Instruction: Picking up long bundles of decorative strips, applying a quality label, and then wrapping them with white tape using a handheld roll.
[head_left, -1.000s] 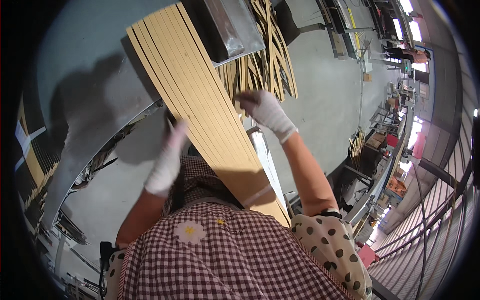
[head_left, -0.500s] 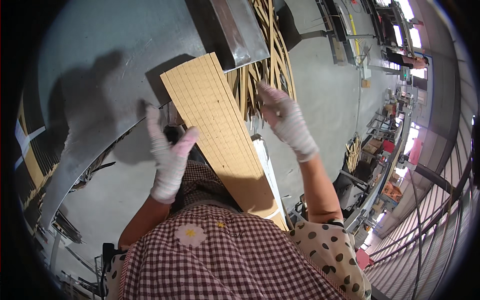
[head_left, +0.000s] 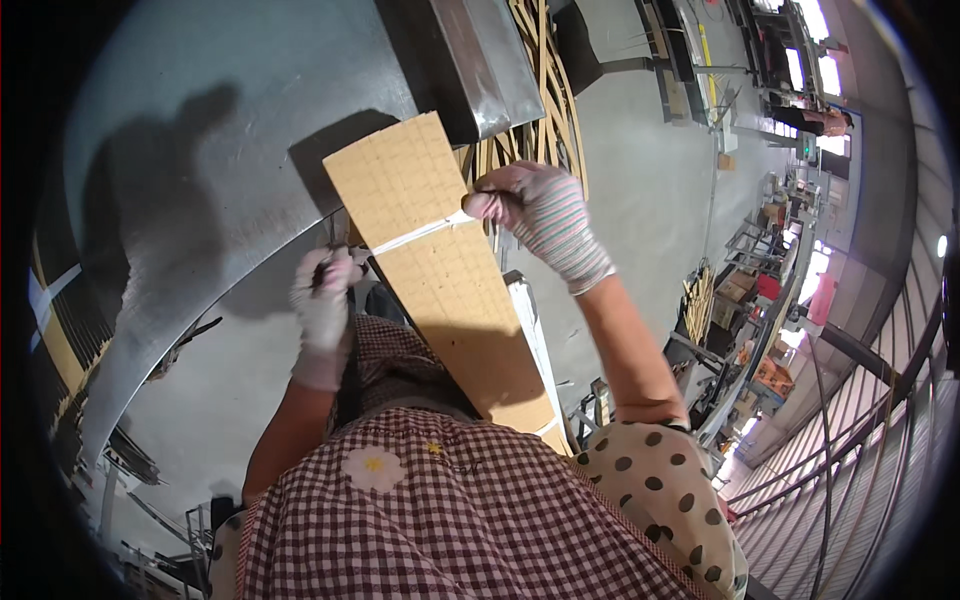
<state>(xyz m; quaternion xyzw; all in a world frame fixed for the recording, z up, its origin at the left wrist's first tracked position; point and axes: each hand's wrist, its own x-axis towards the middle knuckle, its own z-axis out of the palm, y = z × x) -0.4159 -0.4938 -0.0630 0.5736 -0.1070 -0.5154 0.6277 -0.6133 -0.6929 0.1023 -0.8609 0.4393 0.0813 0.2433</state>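
A long bundle of flat wooden strips lies lengthwise before me, its far end over a grey metal tabletop. Across its upper half runs a white strap, pulled nearly straight. At the bundle's right edge my right hand, in a striped knit glove, is closed in a pinch on one end of the strap. My left hand, gloved too, is closed at the left edge where the strap's other end meets its fingers. A dark patch shows between the left fingers; I cannot make out what it is. Another white band crosses the bundle's near end.
The metal tabletop has a curved near edge and carries a raised metal block. Loose wooden strips stick out beyond the block. More bundled strips sit at the far left. Another person stands far off at right.
Both hands were open on either side of the bundle; they have closed. A white strap now lies across the bundle between them. The right hand has moved inward to the bundle's edge.
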